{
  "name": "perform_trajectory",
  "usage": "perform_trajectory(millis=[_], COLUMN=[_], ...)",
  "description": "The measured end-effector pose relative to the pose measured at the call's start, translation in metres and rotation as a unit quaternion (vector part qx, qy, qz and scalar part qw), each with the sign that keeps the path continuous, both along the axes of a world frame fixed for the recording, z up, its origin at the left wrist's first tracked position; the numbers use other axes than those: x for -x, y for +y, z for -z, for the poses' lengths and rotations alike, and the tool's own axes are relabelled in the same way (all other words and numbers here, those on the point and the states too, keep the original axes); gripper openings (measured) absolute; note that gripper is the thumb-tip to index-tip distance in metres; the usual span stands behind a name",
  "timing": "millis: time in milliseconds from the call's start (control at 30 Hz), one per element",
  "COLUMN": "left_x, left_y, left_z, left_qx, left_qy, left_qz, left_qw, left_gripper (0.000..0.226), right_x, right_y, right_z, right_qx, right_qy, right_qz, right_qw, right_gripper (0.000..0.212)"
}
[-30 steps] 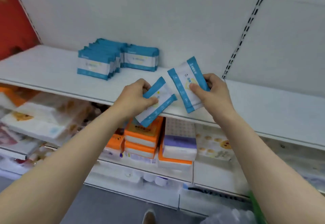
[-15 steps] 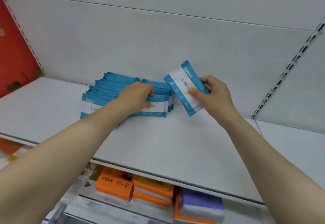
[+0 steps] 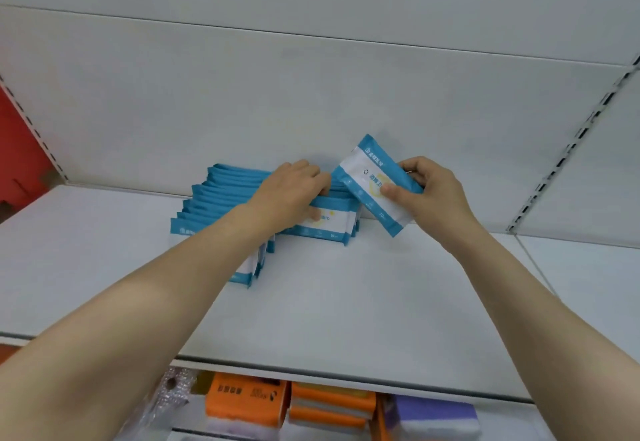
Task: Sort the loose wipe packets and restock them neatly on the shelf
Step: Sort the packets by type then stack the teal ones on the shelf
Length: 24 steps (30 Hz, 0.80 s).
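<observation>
My left hand [image 3: 294, 194] pinches the front packet [image 3: 329, 220] of the right row standing on the shelf [image 3: 346, 302]; my right hand [image 3: 429, 191] grips a tilted loose packet [image 3: 372, 180] just beside it.

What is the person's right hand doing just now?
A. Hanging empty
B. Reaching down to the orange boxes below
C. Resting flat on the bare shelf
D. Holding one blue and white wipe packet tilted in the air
D: the right hand pinches a single wipe packet, tilted, just right of the rows of packets on the shelf.
</observation>
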State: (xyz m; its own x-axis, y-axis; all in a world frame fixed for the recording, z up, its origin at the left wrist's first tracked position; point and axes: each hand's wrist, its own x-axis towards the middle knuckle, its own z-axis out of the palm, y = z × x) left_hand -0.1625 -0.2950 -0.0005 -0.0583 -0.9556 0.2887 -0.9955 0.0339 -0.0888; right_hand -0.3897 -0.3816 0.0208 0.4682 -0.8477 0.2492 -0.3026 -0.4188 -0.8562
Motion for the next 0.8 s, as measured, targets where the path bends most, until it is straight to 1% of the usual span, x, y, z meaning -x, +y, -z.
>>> perform_trajectory(millis=[67, 100, 167, 200, 233, 300, 367, 433, 467, 533, 633, 733, 800], left_x=[-0.007, -0.013, -0.028, -0.037, -0.046, -0.055, -0.056, -0.052, -0.05, -0.049, -0.048, -0.046, -0.046], left_y=[0.007, 0.014, 0.032, 0.042, 0.051, 0.065, 0.073, 0.076, 0.076, 0.076, 0.077, 0.076, 0.075], left_z=[-0.003, -0.006, -0.011, -0.012, -0.011, -0.009, -0.005, 0.0, 0.002, 0.007, 0.012, 0.014, 0.016], left_qx=[0.009, 0.016, 0.029, 0.024, 0.004, -0.053, -0.096, -0.12, -0.123, -0.12, -0.116, -0.119, -0.12], left_qy=[0.044, 0.081, 0.166, 0.19, 0.2, 0.213, 0.204, 0.177, 0.168, 0.159, 0.152, 0.138, 0.131], left_qz=[-0.018, -0.036, -0.081, -0.105, -0.131, -0.169, -0.172, -0.17, -0.173, -0.18, -0.183, -0.185, -0.186], left_qw=[0.999, 0.996, 0.982, 0.976, 0.971, 0.961, 0.959, 0.962, 0.963, 0.963, 0.964, 0.966, 0.966], left_gripper=[0.042, 0.044, 0.047, 0.049, 0.054, 0.066, 0.074, 0.08, 0.081, 0.081, 0.082, 0.084, 0.085], right_x=[-0.007, -0.011, -0.02, -0.026, -0.033, -0.051, -0.07, -0.082, -0.084, -0.085, -0.082, -0.084, -0.083], right_y=[0.002, 0.003, 0.005, 0.008, 0.011, 0.019, 0.028, 0.033, 0.035, 0.038, 0.041, 0.04, 0.039], right_z=[0.001, 0.002, 0.003, 0.003, 0.004, 0.011, 0.022, 0.036, 0.041, 0.048, 0.057, 0.057, 0.057], right_qx=[0.014, 0.024, 0.043, 0.054, 0.075, 0.143, 0.241, 0.333, 0.357, 0.366, 0.35, 0.353, 0.343], right_qy=[0.049, 0.074, 0.111, 0.131, 0.16, 0.233, 0.275, 0.273, 0.267, 0.276, 0.326, 0.379, 0.401], right_qz=[0.002, 0.003, -0.01, -0.027, -0.048, -0.09, -0.096, -0.064, -0.051, -0.05, -0.06, -0.05, -0.054], right_qw=[0.999, 0.997, 0.993, 0.989, 0.983, 0.958, 0.926, 0.9, 0.893, 0.887, 0.876, 0.854, 0.848], right_gripper=[0.024, 0.022, 0.019, 0.019, 0.019, 0.022, 0.025, 0.03, 0.034, 0.049, 0.077, 0.092, 0.097])
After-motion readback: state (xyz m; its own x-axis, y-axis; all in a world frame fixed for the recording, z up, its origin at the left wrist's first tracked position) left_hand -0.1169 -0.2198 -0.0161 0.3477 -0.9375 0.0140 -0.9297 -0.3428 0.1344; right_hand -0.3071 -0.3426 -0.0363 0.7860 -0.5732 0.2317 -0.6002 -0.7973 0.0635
